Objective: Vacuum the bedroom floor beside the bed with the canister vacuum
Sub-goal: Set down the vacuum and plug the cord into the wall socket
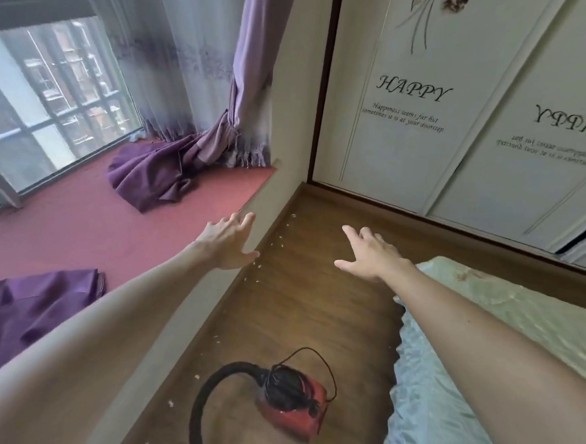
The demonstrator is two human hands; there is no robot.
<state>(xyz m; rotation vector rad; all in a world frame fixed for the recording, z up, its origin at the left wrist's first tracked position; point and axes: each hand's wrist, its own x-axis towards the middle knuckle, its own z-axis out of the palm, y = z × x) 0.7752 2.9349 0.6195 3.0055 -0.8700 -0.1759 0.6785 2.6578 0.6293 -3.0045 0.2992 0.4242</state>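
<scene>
A small red canister vacuum (294,405) sits on the brown wooden floor (308,291) between the window seat and the bed, its black cord wound on top. Its black hose (205,398) curves out to the left and runs off the bottom edge. Small white crumbs (276,245) lie scattered along the floor by the seat's base. My left hand (230,242) and my right hand (368,254) are both stretched forward above the floor with fingers spread, holding nothing, well above and beyond the vacuum.
A red cushioned window seat (79,222) with purple cloth (150,175) and curtains fills the left. The bed (454,369) with pale blue bedding lies on the right. White wardrobe doors (427,127) close off the far end of the narrow floor strip.
</scene>
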